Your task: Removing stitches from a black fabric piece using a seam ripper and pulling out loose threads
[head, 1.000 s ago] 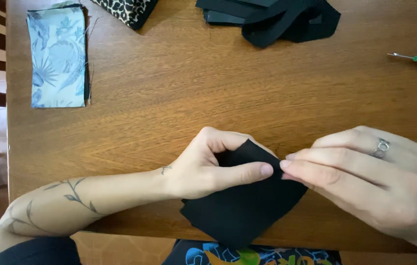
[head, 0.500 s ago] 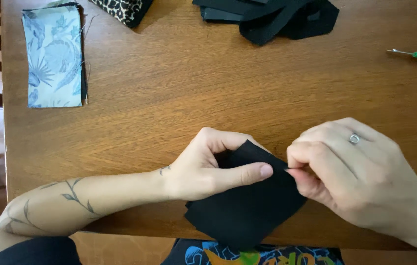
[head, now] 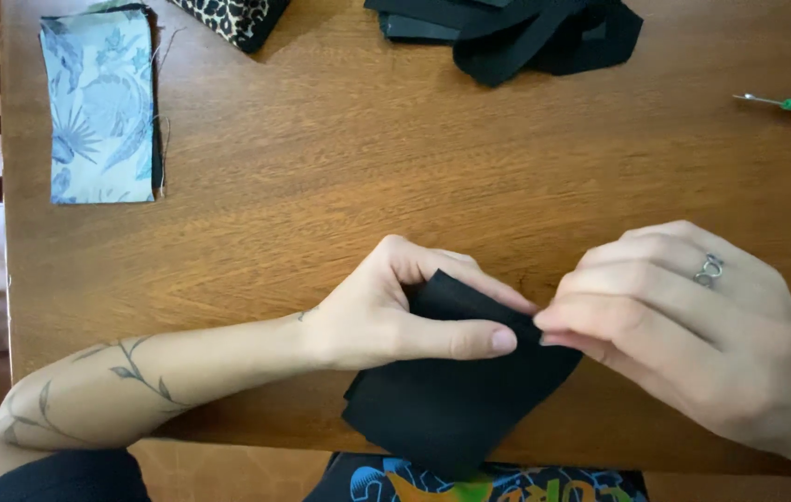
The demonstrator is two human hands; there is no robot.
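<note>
While pinched, black cloth (head: 451, 409) cornerwise.

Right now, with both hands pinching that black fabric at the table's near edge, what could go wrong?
The black fabric piece overhangs the wooden table edge; it might slide off if the left hand lets go. The right hand grips only its right corner, so the fold may slip.
</note>
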